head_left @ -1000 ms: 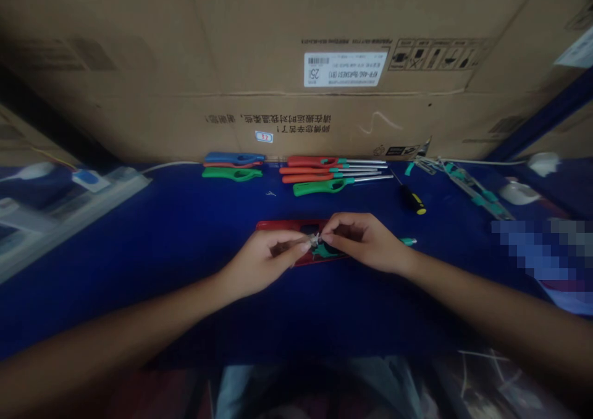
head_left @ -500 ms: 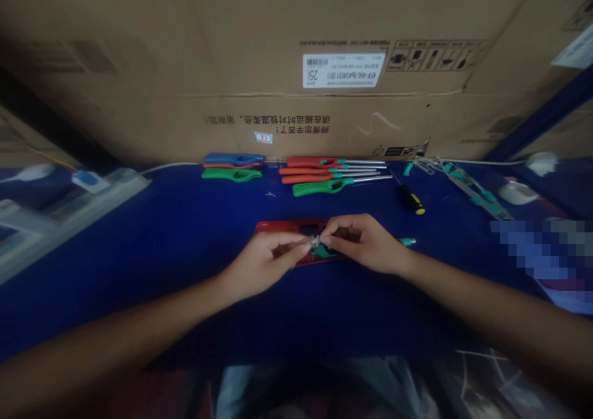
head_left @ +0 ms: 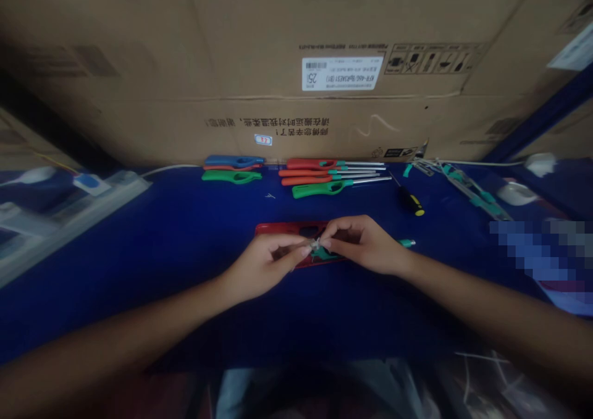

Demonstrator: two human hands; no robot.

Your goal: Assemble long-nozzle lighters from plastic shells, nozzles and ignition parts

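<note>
My left hand (head_left: pixel 273 261) pinches a small pale, clear-looking part (head_left: pixel 315 244) between thumb and forefinger. From the other side my right hand (head_left: pixel 359 243) closes its thumb and forefinger on the same part; its exact kind is too small to make out. Under both hands lies a red lighter casing (head_left: pixel 273 228), partly hidden by the fingers. A green piece (head_left: pixel 319 255) shows inside it, below the fingertips. Past my right wrist, a green tip (head_left: pixel 407 243) sticks out on the blue surface.
Gas lighters with red, orange and green handles (head_left: pixel 319 190) lie at the back, with blue and green handle pieces (head_left: pixel 231 177) to their left. A black and yellow screwdriver (head_left: pixel 411 201) lies right of them. A cardboard box (head_left: pixel 259 79) stands behind the blue table (head_left: pixel 185 221).
Both hands keep nearly the same pose over the red casing, still pinching the small part. The view has shifted very slightly.
</note>
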